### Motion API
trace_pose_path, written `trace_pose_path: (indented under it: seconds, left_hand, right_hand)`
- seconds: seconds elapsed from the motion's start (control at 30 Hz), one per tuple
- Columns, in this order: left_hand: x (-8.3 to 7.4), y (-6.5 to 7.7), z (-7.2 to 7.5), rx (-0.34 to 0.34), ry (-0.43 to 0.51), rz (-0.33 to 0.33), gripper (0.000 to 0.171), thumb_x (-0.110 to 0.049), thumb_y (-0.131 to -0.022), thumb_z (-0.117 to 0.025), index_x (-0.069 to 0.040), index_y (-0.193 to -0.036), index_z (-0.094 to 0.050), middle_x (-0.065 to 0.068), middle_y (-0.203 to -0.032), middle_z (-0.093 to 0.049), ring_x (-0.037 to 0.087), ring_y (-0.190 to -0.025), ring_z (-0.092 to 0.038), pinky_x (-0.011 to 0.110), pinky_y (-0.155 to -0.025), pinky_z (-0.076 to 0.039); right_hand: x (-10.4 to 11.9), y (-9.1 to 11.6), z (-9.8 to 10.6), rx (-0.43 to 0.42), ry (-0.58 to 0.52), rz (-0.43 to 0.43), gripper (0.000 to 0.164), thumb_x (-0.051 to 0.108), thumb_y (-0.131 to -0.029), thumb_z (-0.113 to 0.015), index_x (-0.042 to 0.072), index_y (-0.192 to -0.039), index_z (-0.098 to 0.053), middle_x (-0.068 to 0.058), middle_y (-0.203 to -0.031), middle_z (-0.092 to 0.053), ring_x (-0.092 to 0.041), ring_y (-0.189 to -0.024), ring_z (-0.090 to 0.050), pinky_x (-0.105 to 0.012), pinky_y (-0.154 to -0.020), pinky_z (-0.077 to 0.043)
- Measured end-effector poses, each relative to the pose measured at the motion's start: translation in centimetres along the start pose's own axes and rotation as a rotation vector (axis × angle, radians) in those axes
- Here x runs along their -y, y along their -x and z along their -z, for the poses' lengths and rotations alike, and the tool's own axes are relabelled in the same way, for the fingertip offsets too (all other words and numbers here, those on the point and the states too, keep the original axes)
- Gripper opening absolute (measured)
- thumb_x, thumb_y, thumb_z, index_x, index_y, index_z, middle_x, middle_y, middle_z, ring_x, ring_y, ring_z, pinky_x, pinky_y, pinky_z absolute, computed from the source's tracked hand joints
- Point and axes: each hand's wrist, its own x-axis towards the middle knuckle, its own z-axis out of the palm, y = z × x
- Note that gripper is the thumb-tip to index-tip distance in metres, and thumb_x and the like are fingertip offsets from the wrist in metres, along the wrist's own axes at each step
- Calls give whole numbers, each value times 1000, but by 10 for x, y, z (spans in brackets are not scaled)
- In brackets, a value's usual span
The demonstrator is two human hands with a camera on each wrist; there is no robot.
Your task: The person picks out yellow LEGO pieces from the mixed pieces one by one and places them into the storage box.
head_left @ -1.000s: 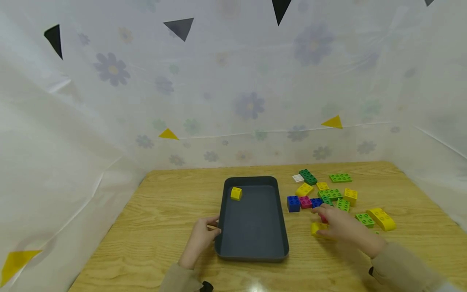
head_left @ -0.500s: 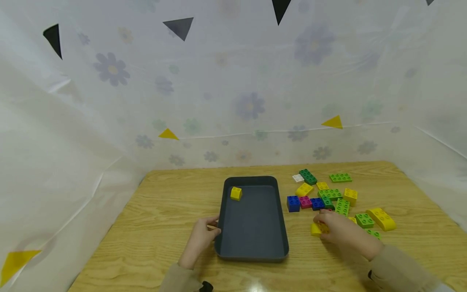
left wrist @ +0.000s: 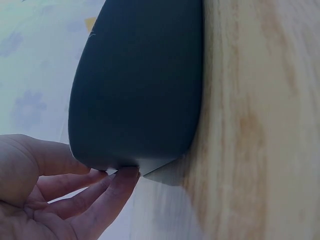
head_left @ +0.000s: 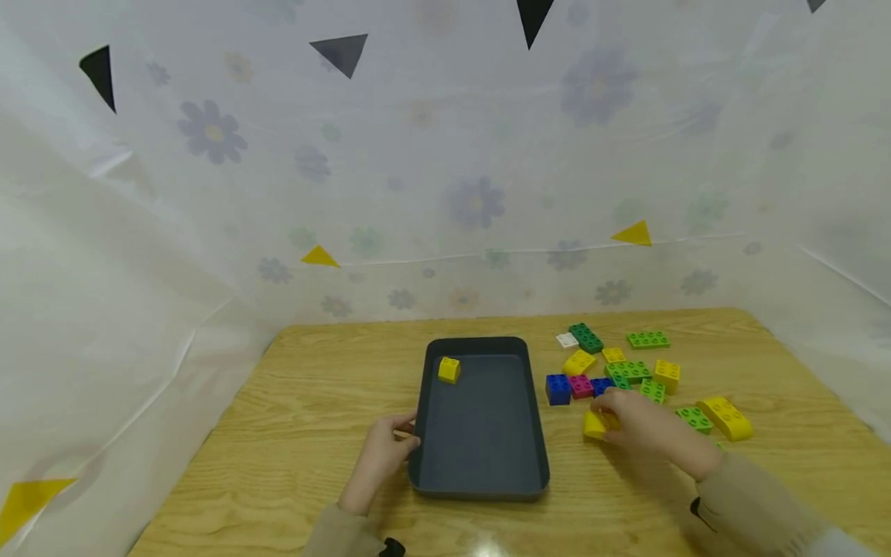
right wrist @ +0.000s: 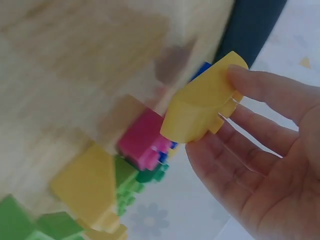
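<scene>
My left hand [head_left: 385,450] holds the left side of a dark grey tray [head_left: 539,456], its fingertips at the tray's wall [left wrist: 135,100] in the left wrist view. Inside the tray, near its far left corner, lies a small yellow brick [head_left: 448,370]. My right hand [head_left: 636,422] pinches a yellow toy building brick with a rounded side [right wrist: 202,97] between thumb and fingers, to the right of the tray. In the right wrist view the brick's studs face the palm. A magenta brick [right wrist: 142,137] shows just beyond it there, partly hidden by my hand in the head view.
Beyond my right hand several loose bricks are spread on the wooden table [head_left: 306,387], among them a blue brick [head_left: 558,389], a dark green one [head_left: 585,337] and a long yellow curved one [head_left: 725,418]. A patterned white curtain [head_left: 418,170] stands behind the table.
My right hand takes hold of the yellow rounded brick and shifts it slightly left and away from me. The left hand and the tray stay in place.
</scene>
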Motion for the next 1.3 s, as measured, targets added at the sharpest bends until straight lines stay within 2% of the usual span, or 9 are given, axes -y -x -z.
trace_pose_path:
  seconds: [0.1,0.37,0.77,1.03,1.3]
  left_hand:
    - [0,0,0,-1,-3,4,46,10,-80,-59,10,-125,-52,26,-99,-62,20,-76,-63,29,-61,-56]
    - [0,0,1,-8,-11,-10,45,9,-80,-59,10,-125,-52,26,-97,-62,19,-75,-63,29,-60,-55]
    - [1,0,0,-2,-7,5,46,9,-80,-59,10,-125,-52,26,-98,-62,21,-77,-64,29,-61,-56]
    - [0,0,1,-3,-11,3,45,9,-80,-59,9,-125,-53,26,-99,-62,20,-76,-64,29,-61,-55]
    - [1,-1,0,-9,-21,-6,45,8,-81,-60,8,-125,-54,24,-98,-62,18,-74,-62,28,-59,-54]
  right_hand:
    - [4,-5,9,-40,1,19,32,7,-74,-74,-3,-104,-64,-14,-98,-65,-29,-89,-61,-41,-76,-53]
    - [22,-25,41,-144,-8,77,36,6,-78,-71,-6,-110,-61,-16,-97,-63,-23,-82,-58,-35,-68,-52]
    - [52,-76,69,-201,-13,91,37,9,-84,-66,-3,-118,-58,-19,-107,-60,-29,-93,-57,-41,-81,-51]
    - [77,-109,66,-233,23,134,38,11,-83,-68,-2,-117,-60,-19,-109,-60,-32,-98,-58,-40,-84,-51]
    - [89,-141,50,-190,54,132,38,10,-82,-69,-3,-117,-60,-19,-111,-61,-32,-102,-57,-42,-89,-49]
